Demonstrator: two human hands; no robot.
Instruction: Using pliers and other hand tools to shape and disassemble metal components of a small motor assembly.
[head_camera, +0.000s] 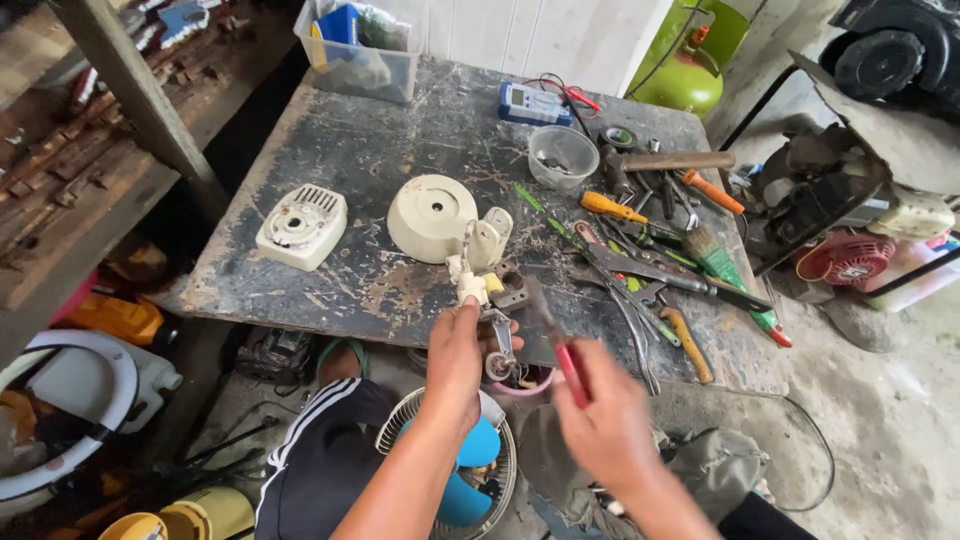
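Cream cover (302, 226): far left on the worktable (330, 150), apart from both hands.
Round cream housing (432, 216): mid-table, beyond the hands.
Left hand (455, 365): at the table's near edge, fingers pinched round a small metal-and-cream part (490, 330), held upright.
Right hand (605, 425): blurred, closed round a red-handled screwdriver (558, 340); shaft runs up and left, tip just right of the part. This hand is the nearer for working on it.
Loose tools (650, 260): scattered to the right.
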